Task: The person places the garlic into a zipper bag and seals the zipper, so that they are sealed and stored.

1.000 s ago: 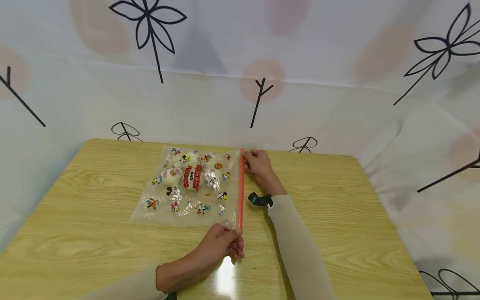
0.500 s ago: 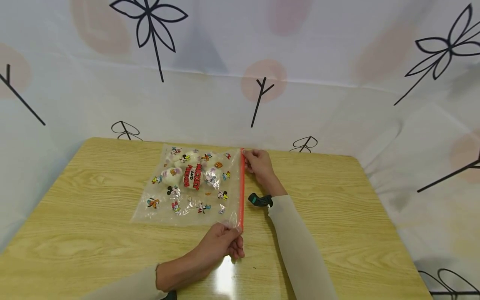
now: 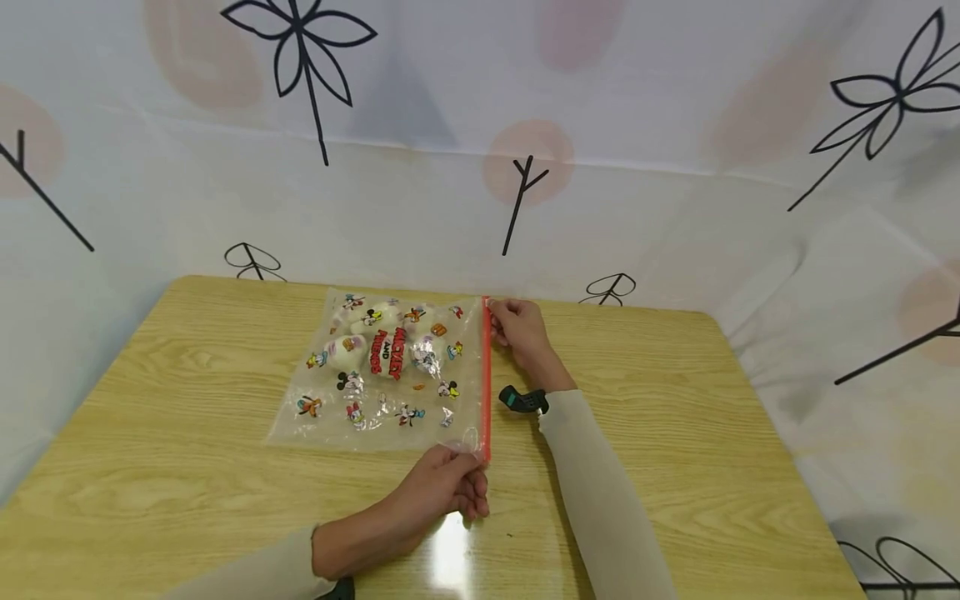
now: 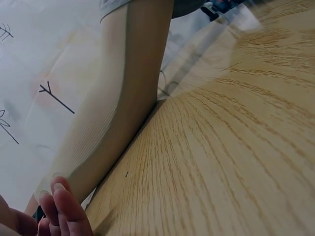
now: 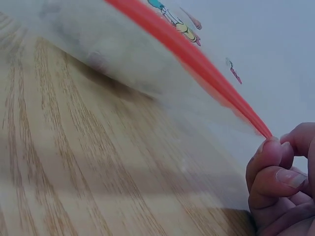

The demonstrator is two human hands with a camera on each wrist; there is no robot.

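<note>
Both hands pinched the bag's [image 3: 390, 367] red zip strip [image 3: 486, 375]: right hand [image 3: 513, 327] mid-frame, left hand [image 3: 442, 487] lower centre; keeping it taut looked wise.

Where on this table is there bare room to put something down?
Bare wood lies right of the right hand out to the table edge, and left of the zip bag. The near left corner is bare too. The middle is crowded: bag, red seal and left hand.
</note>
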